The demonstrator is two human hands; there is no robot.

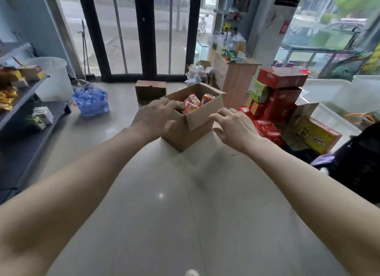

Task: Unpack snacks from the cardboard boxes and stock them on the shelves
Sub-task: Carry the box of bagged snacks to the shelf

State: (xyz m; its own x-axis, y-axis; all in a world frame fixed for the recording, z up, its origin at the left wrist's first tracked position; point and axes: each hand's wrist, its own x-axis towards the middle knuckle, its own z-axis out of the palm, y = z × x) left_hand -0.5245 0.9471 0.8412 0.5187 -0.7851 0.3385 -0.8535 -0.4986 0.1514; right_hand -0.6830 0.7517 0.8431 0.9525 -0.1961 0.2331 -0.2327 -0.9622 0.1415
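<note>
An open cardboard box stands on the tiled floor in the middle of the view, with several red and orange snack packets inside. My left hand grips the box's near left rim, fingers curled over the edge and thumb outside. My right hand hovers at the box's right flap with fingers bent, its fingertips at the flap's edge; I cannot see whether it holds the flap. A dark shelf unit with snack bags and small cartons runs along the left.
A smaller shut cardboard box sits behind the open one. A blue net bag lies by the shelf. Red, green and yellow cartons are stacked at right beside a wooden counter. A dark bag sits at far right.
</note>
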